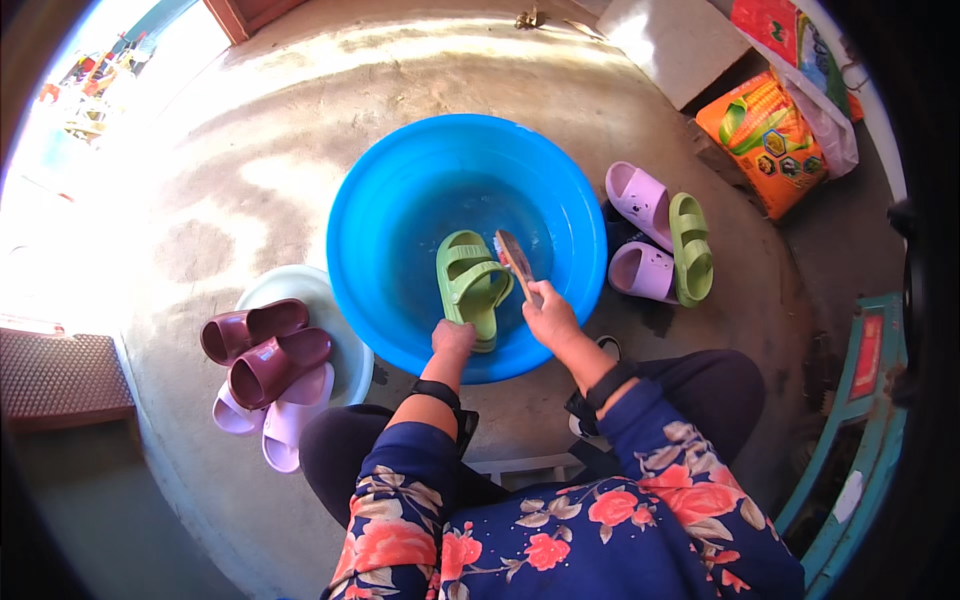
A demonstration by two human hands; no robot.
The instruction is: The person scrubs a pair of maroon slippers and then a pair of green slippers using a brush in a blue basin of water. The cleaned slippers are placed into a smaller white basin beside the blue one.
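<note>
A large blue basin (365,200) with water in it stands on the floor before me. Over it, my left hand (453,338) grips a green two-strap sandal (465,262) by its near end, the far end pointing away from me. My right hand (548,315) is closed round the handle of a wooden scrub brush (515,262). The brush head, with pale bristles facing left, is close beside the sandal's straps; whether it touches them I cannot tell.
Left of the basin, maroon slippers (280,365) and lilac slippers (292,425) lie by a pale round basin (275,288). On the right are lilac slippers (640,272) and another green sandal (690,250). An orange bag (765,140) leans by a box (675,50) at the far right.
</note>
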